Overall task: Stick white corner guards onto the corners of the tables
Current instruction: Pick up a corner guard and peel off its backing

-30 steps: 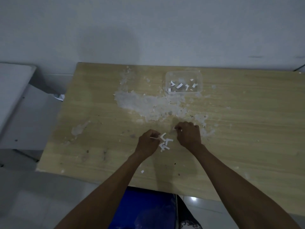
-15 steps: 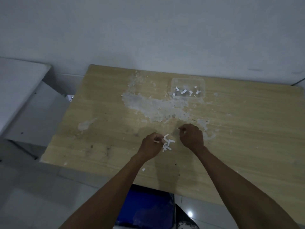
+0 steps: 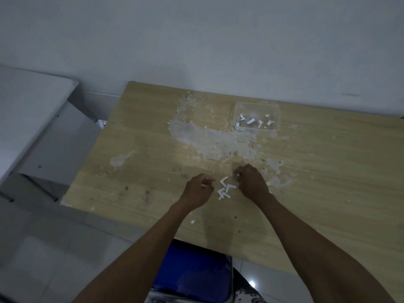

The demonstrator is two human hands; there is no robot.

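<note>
White L-shaped corner guards (image 3: 226,189) in a small loose heap on the pale wood-grain worktop (image 3: 328,182), lying between the two hands, just beside both. Exact count in the heap hard to tell, pieces overlapping in dim light.

Left hand (image 3: 197,190) left of the heap, fingers curled, grip narrow, pinching a thin pale sliver (image 3: 205,185) at the fingertips; whether a guard or a peeled backing strip cannot be told. Right hand (image 3: 252,182) right of the heap, fingers curled under toward the worktop, a small white bit showing at the fingertips; grip tight, but what is held mostly hidden by the knuckles.

Beyond the heap, near the far edge of the worktop, a clear rectangular plastic tub (image 3: 256,115) with several more white bent pieces inside, blurred and too small to count. Between tub and heap, a wide whitish flaky patch (image 3: 209,141) spread over the wood; a smaller pale smear (image 3: 121,159) well to the left of the heap. One tiny white scrap (image 3: 192,221) lying nearer than the heap, beside the left forearm.

Left of the worktop, a grey-white metal surface (image 3: 28,110), cut off by the frame edge. Below the near edge, a blue glossy object (image 3: 192,272), partly covered by the forearms, shape unclear. Right end of the worktop out of frame.
</note>
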